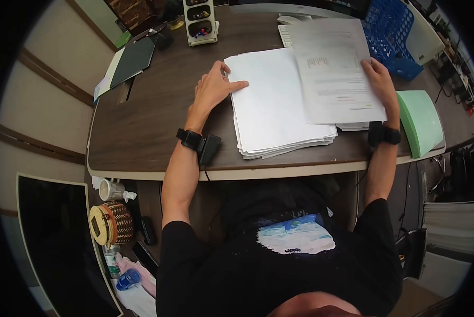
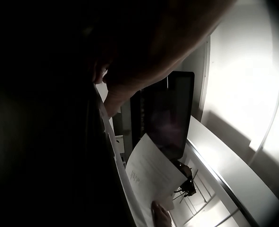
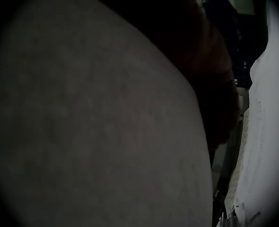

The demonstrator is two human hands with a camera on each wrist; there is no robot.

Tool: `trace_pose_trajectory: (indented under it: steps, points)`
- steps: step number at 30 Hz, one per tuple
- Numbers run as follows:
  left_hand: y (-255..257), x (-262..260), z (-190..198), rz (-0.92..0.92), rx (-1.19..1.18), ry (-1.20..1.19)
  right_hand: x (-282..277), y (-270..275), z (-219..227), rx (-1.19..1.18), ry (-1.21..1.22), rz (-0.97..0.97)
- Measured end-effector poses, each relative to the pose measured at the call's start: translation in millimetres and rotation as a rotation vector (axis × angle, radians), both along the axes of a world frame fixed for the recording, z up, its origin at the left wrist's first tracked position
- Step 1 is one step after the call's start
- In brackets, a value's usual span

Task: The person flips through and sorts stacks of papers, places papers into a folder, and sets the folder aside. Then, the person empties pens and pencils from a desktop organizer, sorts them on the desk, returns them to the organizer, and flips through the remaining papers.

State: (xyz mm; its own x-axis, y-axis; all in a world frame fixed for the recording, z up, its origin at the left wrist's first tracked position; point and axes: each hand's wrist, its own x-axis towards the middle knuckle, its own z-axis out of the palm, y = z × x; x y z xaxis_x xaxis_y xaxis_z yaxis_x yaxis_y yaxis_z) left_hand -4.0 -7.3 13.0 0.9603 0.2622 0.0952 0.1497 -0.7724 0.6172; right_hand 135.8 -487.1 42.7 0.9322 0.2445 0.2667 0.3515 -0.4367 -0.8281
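Observation:
A thick stack of white paper (image 1: 274, 100) lies on the desk, its top sheet blank. The left hand (image 1: 213, 89) rests at the stack's upper left corner, thumb on the top sheet and fingers along the left edge. The right hand (image 1: 379, 84) pinches the right edge of a printed sheet (image 1: 334, 74), which overlaps the stack's right side. Under that sheet, more paper (image 1: 353, 127) shows at the bottom. The left wrist view shows the printed sheet (image 2: 151, 172) raised and tilted. The right wrist view is dark, with the right hand (image 3: 210, 90) only partly visible.
A green paper stack (image 1: 419, 124) lies at the desk's right edge. Behind the right hand is a blue perforated basket (image 1: 390, 39). A pen organizer (image 1: 200, 24) and a keyboard (image 1: 285, 36) are at the back; a dark folder (image 1: 132, 62) lies at the left.

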Motion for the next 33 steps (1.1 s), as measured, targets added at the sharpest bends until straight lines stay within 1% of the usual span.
trace_pose_trajectory:
  steps: [1, 3, 4, 5, 6, 7, 8, 9, 10, 11, 13, 15, 17, 18, 19, 20, 21, 22, 23, 24, 25, 26, 27, 28, 29, 31, 33]
  points:
    - [3, 2, -3, -0.019, -0.013, 0.004, 8, -17, -2, 0.005, -0.001, -0.008]
    - [8, 5, -6, -0.034, -0.032, 0.010, 20, -43, -8, -0.250, 0.119, 0.007]
    - [9, 6, -8, -0.040, -0.057, 0.013, 23, -48, -10, -0.307, 0.144, -0.027]
    - [10, 7, -10, -0.047, -0.055, 0.012, 37, -60, -24, -0.304, 0.145, -0.034]
    - [11, 8, -11, -0.048, -0.076, 0.008, 58, -76, -50, -0.321, 0.085, -0.079]
    - [11, 8, -10, -0.048, -0.097, 0.005, 59, -73, -54, -0.337, 0.026, -0.123]
    - [11, 7, -10, -0.050, -0.093, 0.002, 57, -74, -54, -0.333, 0.023, -0.125]
    - [10, 5, -11, -0.038, -0.072, -0.021, 55, -78, -54, -0.438, -0.006, -0.182]
    - [9, 5, -10, -0.027, -0.052, -0.045, 47, -75, -44, -0.544, -0.035, -0.239]
    - [9, 5, -9, -0.029, -0.050, -0.048, 42, -75, -31, -0.542, -0.038, -0.242]
    - [10, 5, -9, -0.025, -0.062, -0.033, 33, -77, 0, -0.629, 0.022, -0.285]
    - [15, 8, -13, -0.036, -0.073, -0.035, 15, -59, 25, -0.584, 0.003, -0.288]
    - [16, 9, -11, -0.053, -0.075, -0.038, -3, -29, 41, -0.503, -0.073, -0.144]
    - [16, 7, -8, -0.047, -0.137, -0.015, -15, -9, 42, -0.441, -0.110, -0.070]
    - [17, 5, -4, -0.041, -0.197, 0.008, -16, 9, 43, -0.469, -0.071, 0.021]
    - [20, 6, -5, -0.046, -0.187, 0.003, -28, 34, 46, -0.465, -0.057, 0.102]
    - [25, 9, -11, -0.041, -0.238, -0.006, -35, 59, 44, -0.472, -0.029, 0.167]
    - [28, 13, -16, -0.037, -0.289, -0.015, -37, 77, 38, -0.502, -0.042, 0.226]
    - [31, 14, -17, -0.044, -0.280, -0.020, -33, 91, 24, -0.494, -0.040, 0.276]
    - [35, 15, -18, -0.019, -0.321, -0.039, -38, 106, 21, -0.546, -0.037, 0.269]
    - [38, 15, -16, 0.008, -0.365, -0.058, -40, 117, 11, -0.544, -0.014, 0.250]
    - [38, 14, -12, 0.006, -0.359, -0.062, -39, 125, 5, -0.514, -0.013, 0.260]
    - [37, 13, -10, 0.008, -0.379, -0.129, -38, 131, -1, -0.486, -0.008, 0.270]
    - [34, 12, -7, 0.010, -0.400, -0.192, -38, 133, -7, -0.483, -0.005, 0.268]
    - [32, 10, -5, 0.008, -0.399, -0.186, -37, 135, -13, -0.441, -0.027, 0.232]
    - [27, 9, 2, -0.068, -0.623, -0.254, -36, 134, -22, -0.398, -0.045, 0.190]
    - [22, 10, 5, -0.075, -0.641, -0.279, -34, 132, -26, -0.305, -0.078, 0.122]
